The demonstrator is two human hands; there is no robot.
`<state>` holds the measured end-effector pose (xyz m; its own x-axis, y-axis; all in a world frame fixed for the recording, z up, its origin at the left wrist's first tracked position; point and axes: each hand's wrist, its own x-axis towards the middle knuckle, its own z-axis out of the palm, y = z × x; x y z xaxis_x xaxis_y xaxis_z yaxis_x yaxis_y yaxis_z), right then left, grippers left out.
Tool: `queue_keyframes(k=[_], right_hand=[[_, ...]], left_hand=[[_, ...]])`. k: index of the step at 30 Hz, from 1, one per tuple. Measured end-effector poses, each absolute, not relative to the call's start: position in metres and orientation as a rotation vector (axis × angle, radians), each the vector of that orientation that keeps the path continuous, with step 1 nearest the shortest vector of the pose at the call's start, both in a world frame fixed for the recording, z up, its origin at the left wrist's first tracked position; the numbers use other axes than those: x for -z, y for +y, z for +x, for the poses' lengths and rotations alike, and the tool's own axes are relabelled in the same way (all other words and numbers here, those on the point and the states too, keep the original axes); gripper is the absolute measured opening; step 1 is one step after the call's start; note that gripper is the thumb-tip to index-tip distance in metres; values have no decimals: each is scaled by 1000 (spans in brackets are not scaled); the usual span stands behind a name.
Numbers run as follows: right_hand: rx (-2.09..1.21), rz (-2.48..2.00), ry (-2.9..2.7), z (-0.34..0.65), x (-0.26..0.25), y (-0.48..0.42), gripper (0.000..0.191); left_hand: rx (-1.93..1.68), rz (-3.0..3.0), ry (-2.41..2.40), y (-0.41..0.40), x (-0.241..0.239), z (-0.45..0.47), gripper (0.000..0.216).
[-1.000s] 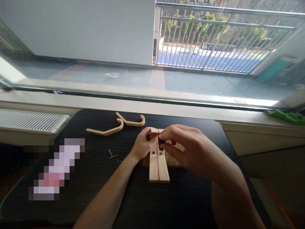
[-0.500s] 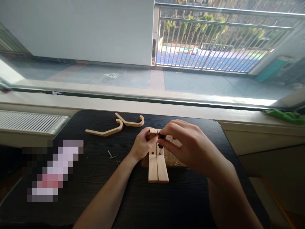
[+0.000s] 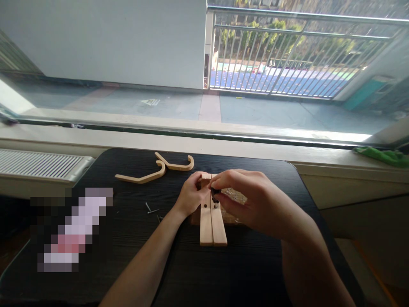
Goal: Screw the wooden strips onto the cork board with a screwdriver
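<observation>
Two pale wooden pieces (image 3: 213, 232) lie side by side, pointing toward me, each with a dark hole or fastener spot. My left hand (image 3: 191, 195) is closed around their far end, its thumb lying across the wood. Pinched in the fingers of my right hand (image 3: 244, 192) is a short screwdriver (image 3: 215, 194) with a black handle. Its lower end meets the right-hand piece at the hole there; the exact tip is too small to make out. Under the wood sits a brown block or packet (image 3: 234, 217) in clear wrapping, partly covered by my right hand.
Several loose screws (image 3: 152, 210) lie left of my left forearm. Two curved wooden hooks (image 3: 140, 179) rest toward the back of the black table (image 3: 128, 264). A blurred-out pinkish item (image 3: 75, 226) is at the left. Beyond the table are a windowsill (image 3: 179, 143) and a radiator (image 3: 41, 164).
My right hand has turned and its fingers have come down a little with the screwdriver handle, so less of the shaft shows. My left hand keeps its hold on the wood.
</observation>
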<state>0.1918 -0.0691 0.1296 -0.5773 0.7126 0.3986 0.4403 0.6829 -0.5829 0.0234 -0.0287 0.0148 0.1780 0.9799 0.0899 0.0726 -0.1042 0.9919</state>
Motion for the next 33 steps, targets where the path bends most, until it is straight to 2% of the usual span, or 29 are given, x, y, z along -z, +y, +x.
queue_keyframes(k=[21,26,33], right_hand=[[-276,-1007,-2287,192,-130,-66,3],[-335,-973,-2293,190,-129,-66,1],[-454,-971,-2253,191,-128,-70,12]], left_hand=[[-1123,1415,1062,-27,-8,25,12],[-1110,1424,1082,-28,-10,24,10],[-1131,1431,1071,-27,-2,24,11]])
